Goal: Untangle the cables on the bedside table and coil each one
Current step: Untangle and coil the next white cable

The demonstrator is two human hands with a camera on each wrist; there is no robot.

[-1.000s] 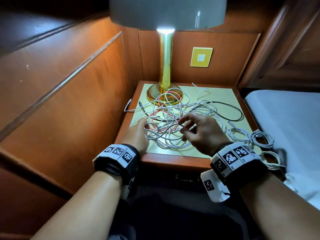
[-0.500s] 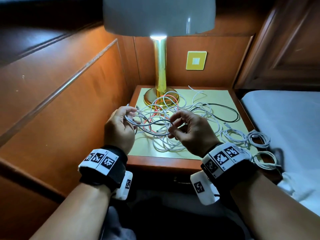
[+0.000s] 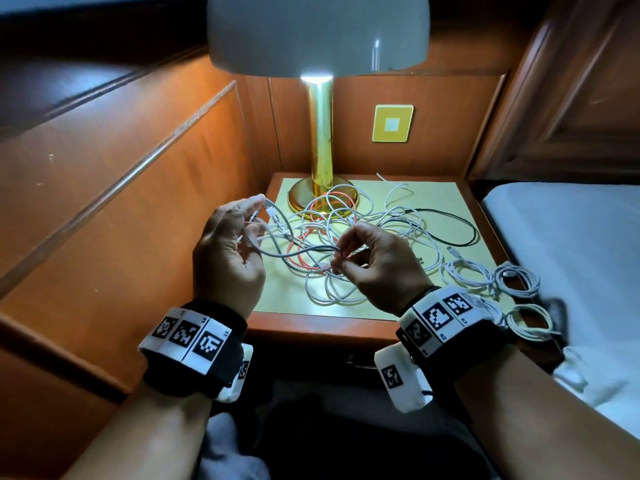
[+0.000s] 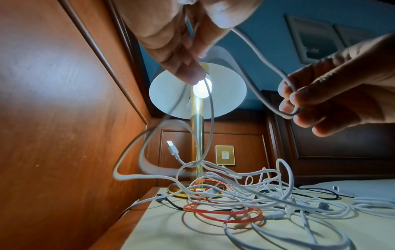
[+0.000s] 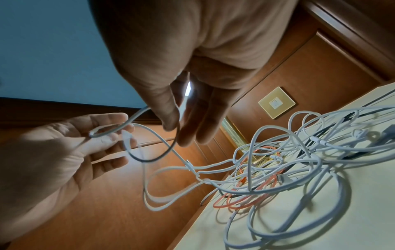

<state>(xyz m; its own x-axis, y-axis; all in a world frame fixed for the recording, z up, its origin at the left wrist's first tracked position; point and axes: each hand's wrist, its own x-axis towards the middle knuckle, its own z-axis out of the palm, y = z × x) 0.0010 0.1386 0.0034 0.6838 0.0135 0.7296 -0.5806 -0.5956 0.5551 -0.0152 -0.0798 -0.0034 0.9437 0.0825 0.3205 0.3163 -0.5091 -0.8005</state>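
Note:
A tangle of white cables [image 3: 349, 237] with a red cable [image 3: 304, 263] and a black cable [image 3: 460, 225] lies on the bedside table [image 3: 446, 195]. My left hand [image 3: 256, 220] is raised over the table's left edge and pinches a white cable [image 4: 256, 55] between thumb and fingers. My right hand [image 3: 341, 258] pinches the same cable [image 3: 294, 254] a short way along, above the pile. The strand [image 5: 153, 159] sags between both hands and trails down into the tangle [image 5: 278, 169]. A white USB plug [image 4: 171, 147] sticks up near the left hand.
A brass lamp [image 3: 320, 133] stands at the table's back left, its base [image 3: 301, 199] under some cables. Three coiled white cables [image 3: 467, 271] [image 3: 517, 280] [image 3: 530, 322] lie at the table's right front. Wood panelling [image 3: 121, 202] is on the left, a bed [image 3: 571, 271] on the right.
Both hands have risen off the pile with a white cable. The left hand moved up and left from the table's front edge and now holds the strand in the air.

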